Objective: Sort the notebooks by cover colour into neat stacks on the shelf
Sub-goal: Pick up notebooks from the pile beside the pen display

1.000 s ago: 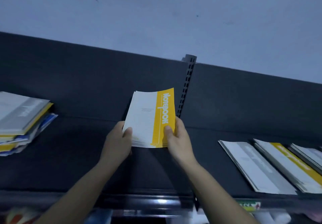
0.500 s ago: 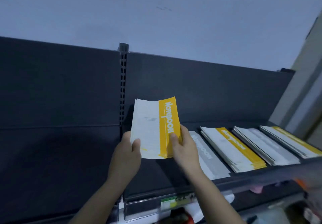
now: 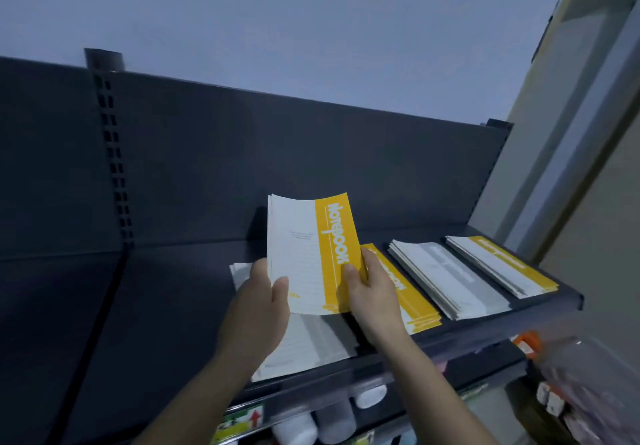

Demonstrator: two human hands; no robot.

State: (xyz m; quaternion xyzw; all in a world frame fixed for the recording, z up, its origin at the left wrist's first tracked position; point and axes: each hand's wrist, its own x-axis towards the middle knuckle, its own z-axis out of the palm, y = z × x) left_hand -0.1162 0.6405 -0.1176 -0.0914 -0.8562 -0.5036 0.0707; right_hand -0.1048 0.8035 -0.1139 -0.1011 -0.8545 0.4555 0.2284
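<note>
I hold a small bundle of yellow-and-white notebooks (image 3: 311, 254) upright above the dark shelf (image 3: 173, 306). My left hand (image 3: 258, 309) grips its lower left edge and my right hand (image 3: 372, 297) its lower right edge, thumb on the yellow band. Under my hands lies a grey-and-white stack (image 3: 311, 347). Partly behind my right hand lies a yellow stack (image 3: 412, 301). Further right sit another grey stack (image 3: 450, 278) and another yellow stack (image 3: 502, 264).
The shelf's dark back panel (image 3: 277, 154) rises behind, with a slotted upright (image 3: 114, 157) at left. The shelf's left part holds nothing in view. A wall corner (image 3: 571, 167) bounds the right end. White bottles (image 3: 332, 420) and packets (image 3: 581, 389) sit on the level below.
I have carried the yellow bundle rightward along the shelf, from the upright toward the flat stacks. The view panned right; the mixed pile at far left is out of sight.
</note>
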